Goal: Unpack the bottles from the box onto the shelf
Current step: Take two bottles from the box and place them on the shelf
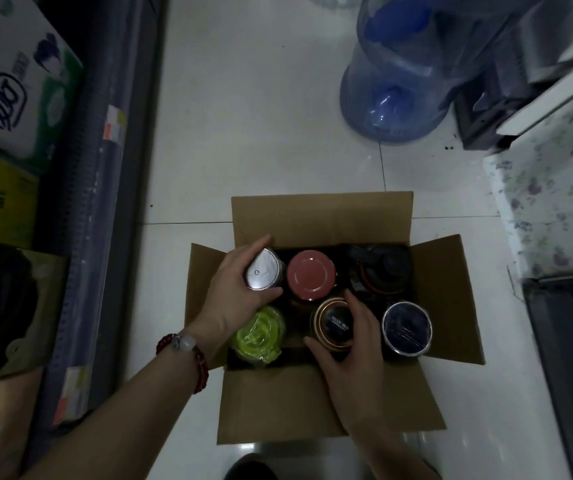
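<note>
Being gripped in the open box, the silver-lidded bottle is curled round by the left hand, the bronze-lidded bottle by the right hand; both are best being lifted straight up.

Six bottles, one box

Bottle bodies hidden inside box; water jug top cut off.
</note>
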